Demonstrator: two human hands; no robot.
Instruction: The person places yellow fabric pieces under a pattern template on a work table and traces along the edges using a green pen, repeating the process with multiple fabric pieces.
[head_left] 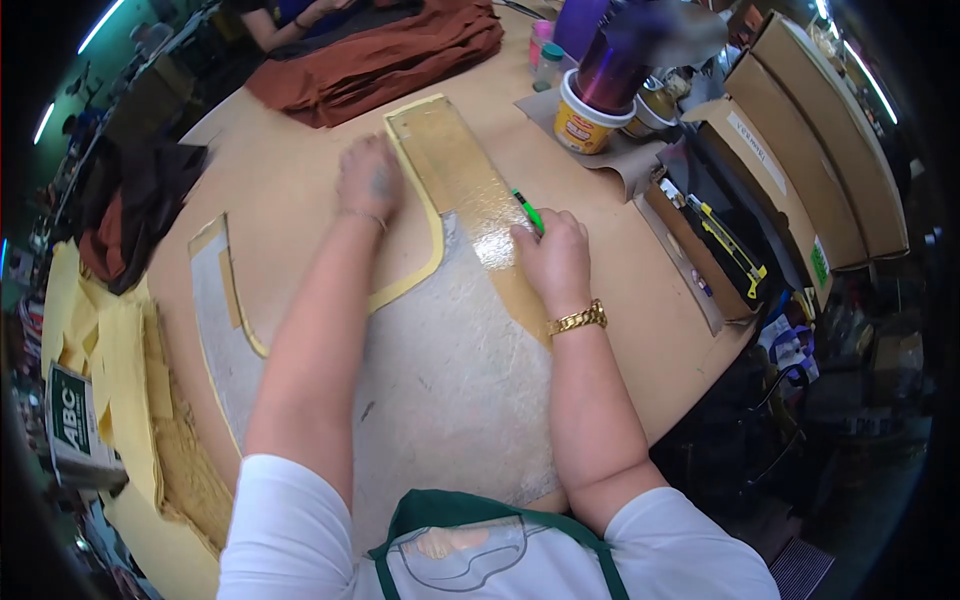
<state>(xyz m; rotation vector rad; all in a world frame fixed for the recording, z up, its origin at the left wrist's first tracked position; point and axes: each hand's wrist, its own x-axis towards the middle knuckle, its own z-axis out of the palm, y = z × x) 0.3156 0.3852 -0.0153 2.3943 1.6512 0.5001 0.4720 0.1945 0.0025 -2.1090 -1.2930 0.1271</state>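
A large grey pattern template (450, 390), with glossy tan tape over its upper strip, lies in front of me on a yellow piece of material (437, 262) whose edge shows along the curve. My right hand (556, 258) is closed around a bright green pen (527, 211) and rests at the template's right edge. Beside the strip's left edge is my left hand (370, 180); its fingers are blurred and partly hidden, so I cannot make out any grip. At the left, another arm of the template bears tan tape (230, 290).
Rust-brown cloth (390, 60) lies at the far edge near another person's arm (290, 30). A yellow-labelled tub (590, 115), a green-capped jar (548, 65) and a cardboard box with a yellow cutter (735, 250) stand right. Yellow sheets (130, 370) hang over the left edge.
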